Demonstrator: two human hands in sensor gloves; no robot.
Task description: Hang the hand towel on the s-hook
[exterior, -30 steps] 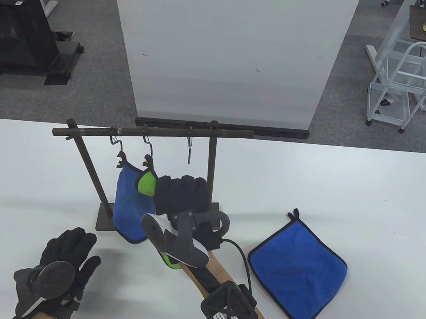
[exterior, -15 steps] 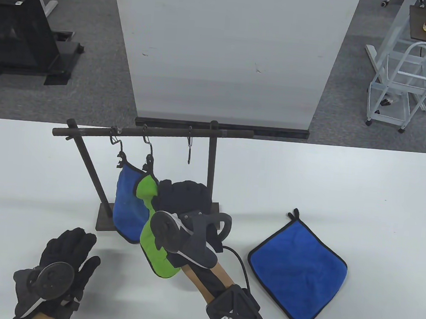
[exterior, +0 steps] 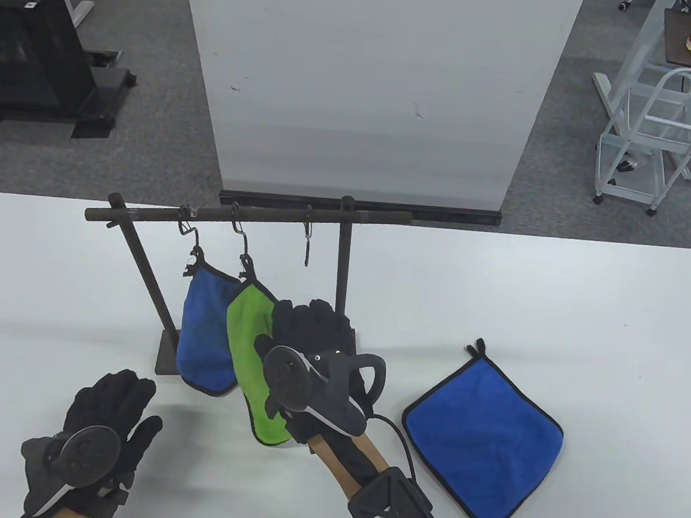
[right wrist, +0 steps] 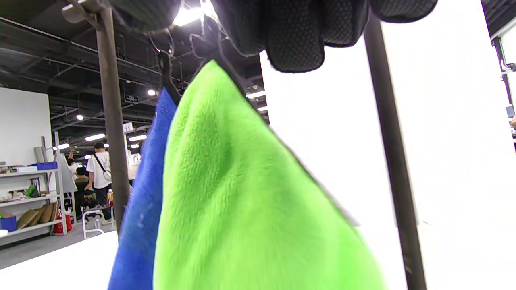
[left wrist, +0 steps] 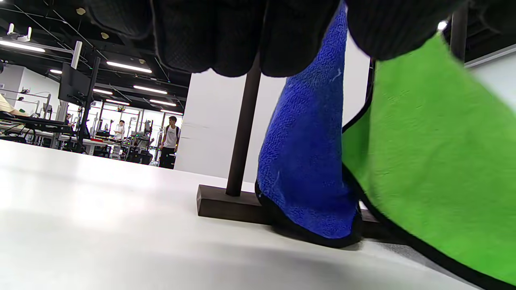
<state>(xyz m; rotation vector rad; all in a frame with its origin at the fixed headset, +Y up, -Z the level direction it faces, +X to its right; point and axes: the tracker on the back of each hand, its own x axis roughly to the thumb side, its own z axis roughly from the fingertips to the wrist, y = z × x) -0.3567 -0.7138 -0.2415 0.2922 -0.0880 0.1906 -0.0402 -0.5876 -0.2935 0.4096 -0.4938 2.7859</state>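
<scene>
A dark rack [exterior: 144, 214] carries three S-hooks. A blue towel [exterior: 202, 337] hangs from the left hook. A green towel [exterior: 252, 359] hangs by its loop from the middle hook [exterior: 243, 244]. The right hook [exterior: 307, 243] is bare. My right hand [exterior: 313, 316] is just right of the green towel, fingers loose, holding nothing. In the right wrist view the green towel [right wrist: 242, 201] hangs free below my fingers [right wrist: 298, 36]. My left hand [exterior: 119, 393] rests flat and open on the table; its view shows the blue towel [left wrist: 310, 161] and the green towel [left wrist: 435, 161].
A second blue towel [exterior: 481, 431] lies flat on the white table at the right, its loop pointing away from me. The rack's base [exterior: 165, 355] sits under the hanging towels. A white panel [exterior: 366, 85] stands behind the table.
The green towel left my right hand and now hangs full length from the middle hook. My right hand moved down, right and back from the hook. My left hand stayed still.
</scene>
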